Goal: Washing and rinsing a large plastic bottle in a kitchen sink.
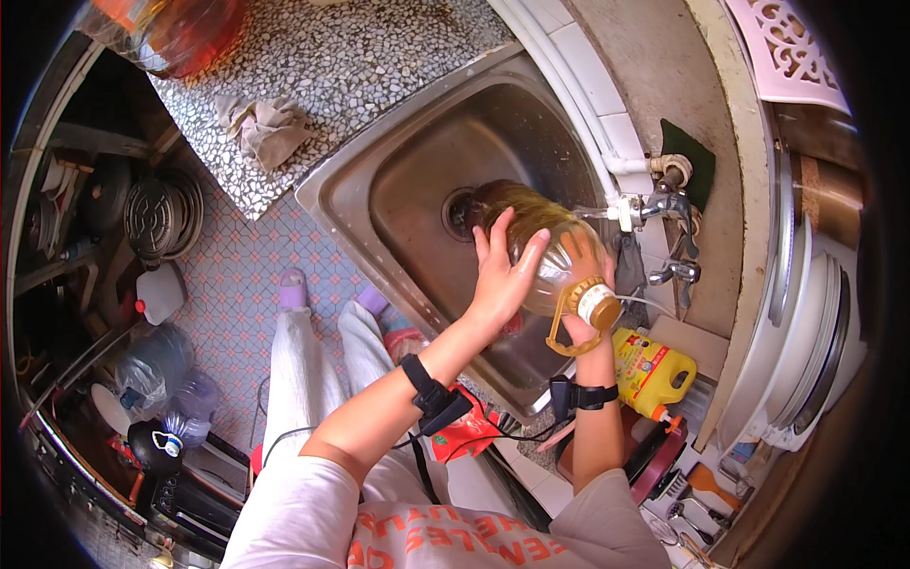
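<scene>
A large clear plastic oil jug (565,249) with a golden screw cap and a carrying handle lies tilted over the stainless steel sink (419,160). Its cap end points towards me and its base is near the drain (457,213). My left hand (505,274) presses on the near side of the jug with fingers spread. On the other side, my right hand (584,328) supports it by the neck, partly hidden behind the jug. Water runs from the tap (633,212) onto the jug's side. Yellowish liquid or tint shows in its body.
A crumpled cloth (266,131) and a big plastic container (178,35) of reddish liquid rest on the terrazzo counter (370,64). Right of the sink stand a yellow detergent bottle (650,370), a second tap (674,272) and stacked plates (810,334). Black straps with cables circle both wrists.
</scene>
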Demonstrator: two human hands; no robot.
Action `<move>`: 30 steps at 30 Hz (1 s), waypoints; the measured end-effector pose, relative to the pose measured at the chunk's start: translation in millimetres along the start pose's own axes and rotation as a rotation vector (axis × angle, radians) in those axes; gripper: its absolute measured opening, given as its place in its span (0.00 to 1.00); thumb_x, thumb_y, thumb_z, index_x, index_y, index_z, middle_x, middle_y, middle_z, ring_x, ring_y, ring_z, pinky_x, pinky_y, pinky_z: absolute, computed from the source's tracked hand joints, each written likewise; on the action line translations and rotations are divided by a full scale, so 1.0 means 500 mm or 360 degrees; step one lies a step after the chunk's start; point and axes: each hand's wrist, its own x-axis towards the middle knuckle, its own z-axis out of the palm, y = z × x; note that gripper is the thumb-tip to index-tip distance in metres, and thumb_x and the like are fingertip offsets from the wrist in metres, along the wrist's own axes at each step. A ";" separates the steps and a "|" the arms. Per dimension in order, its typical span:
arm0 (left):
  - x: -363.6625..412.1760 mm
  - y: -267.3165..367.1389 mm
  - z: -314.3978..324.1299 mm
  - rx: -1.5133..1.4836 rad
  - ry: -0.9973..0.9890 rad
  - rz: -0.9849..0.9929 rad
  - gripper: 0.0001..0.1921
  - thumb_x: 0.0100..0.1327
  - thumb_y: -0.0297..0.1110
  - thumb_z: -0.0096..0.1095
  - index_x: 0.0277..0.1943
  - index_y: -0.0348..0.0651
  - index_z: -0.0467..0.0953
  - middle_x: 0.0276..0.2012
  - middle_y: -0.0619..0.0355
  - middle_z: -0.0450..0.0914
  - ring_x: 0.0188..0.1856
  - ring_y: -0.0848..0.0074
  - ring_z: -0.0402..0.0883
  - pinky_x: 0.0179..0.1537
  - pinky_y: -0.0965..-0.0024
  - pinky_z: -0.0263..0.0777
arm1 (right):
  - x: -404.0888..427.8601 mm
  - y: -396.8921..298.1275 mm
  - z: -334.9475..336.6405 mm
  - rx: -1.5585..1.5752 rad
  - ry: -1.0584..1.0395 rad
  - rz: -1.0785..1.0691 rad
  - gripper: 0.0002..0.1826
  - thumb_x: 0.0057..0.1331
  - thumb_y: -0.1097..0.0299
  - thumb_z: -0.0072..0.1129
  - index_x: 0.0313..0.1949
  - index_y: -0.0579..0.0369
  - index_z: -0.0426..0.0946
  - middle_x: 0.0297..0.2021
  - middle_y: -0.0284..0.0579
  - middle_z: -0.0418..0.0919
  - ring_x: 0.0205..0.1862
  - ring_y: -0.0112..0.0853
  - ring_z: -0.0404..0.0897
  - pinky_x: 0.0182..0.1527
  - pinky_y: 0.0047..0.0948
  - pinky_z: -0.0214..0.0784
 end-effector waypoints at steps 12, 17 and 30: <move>0.061 -0.057 -0.020 0.0388 -0.0311 0.0518 0.32 0.79 0.51 0.45 0.77 0.41 0.59 0.80 0.41 0.49 0.83 0.50 0.38 0.80 0.54 0.33 | -0.075 0.022 -0.044 -0.0124 0.0000 0.0097 0.36 0.75 0.40 0.43 0.72 0.51 0.62 0.67 0.50 0.67 0.66 0.46 0.71 0.65 0.56 0.69; 0.078 -0.152 0.011 0.0010 -0.0059 0.0106 0.57 0.65 0.56 0.68 0.78 0.24 0.41 0.77 0.30 0.51 0.80 0.47 0.50 0.78 0.59 0.48 | -0.077 0.039 -0.065 -0.0363 0.0159 0.0280 0.35 0.74 0.42 0.53 0.71 0.53 0.63 0.63 0.44 0.68 0.65 0.41 0.70 0.59 0.56 0.74; 0.044 -0.106 -0.034 -0.0457 -0.0302 -0.0497 0.40 0.81 0.57 0.36 0.82 0.41 0.33 0.81 0.46 0.47 0.81 0.62 0.49 0.78 0.65 0.46 | -0.077 0.063 -0.062 -0.0440 0.0340 0.0230 0.38 0.71 0.41 0.56 0.73 0.46 0.59 0.65 0.43 0.66 0.62 0.38 0.70 0.54 0.52 0.77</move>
